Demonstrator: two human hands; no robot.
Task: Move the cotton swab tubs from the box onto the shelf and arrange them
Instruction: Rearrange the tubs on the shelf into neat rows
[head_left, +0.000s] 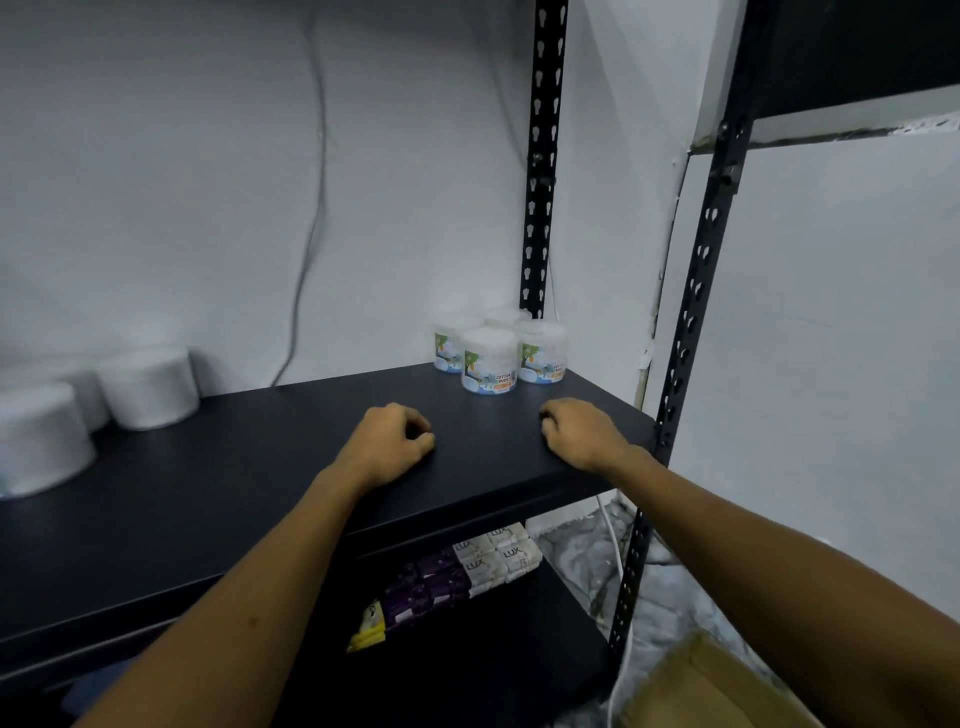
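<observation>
Both hands are resting on the black shelf (260, 499) with fingers curled under and nothing in them: the left hand (390, 441) is sitting near the middle of the shelf top, knuckles up, and the right hand (581, 432) is lying at 3 o'clock from it, close to the shelf's right front corner, its fingers folded loosely against the surface. Both bare forearms are reaching in from the lower edge of the view. At 12 o'clock from the gap between the hands, 4 cotton swab tubs (489, 360) are standing upright in a tight cluster at the back right corner of the shelf, touching or nearly touching one another, 2 in front and 2 behind, each showing a label with a green tree and blue base. They are standing apart from both hands, just beside the rear black upright post (543, 156). At 9 o'clock from the left hand, well apart, 3 plain white round tubs (148, 387) are sitting along the shelf's left side against the wall, blurred. At 6 o'clock, on the lower shelf, stacked soap boxes (493, 561) marked LUX are lying in white and purple rows, with a yellow packet (367, 629) beside them. At 5 o'clock, by the front upright post (691, 322), the corner of the cardboard box (706, 686) is showing on the floor; its contents cannot be seen.
</observation>
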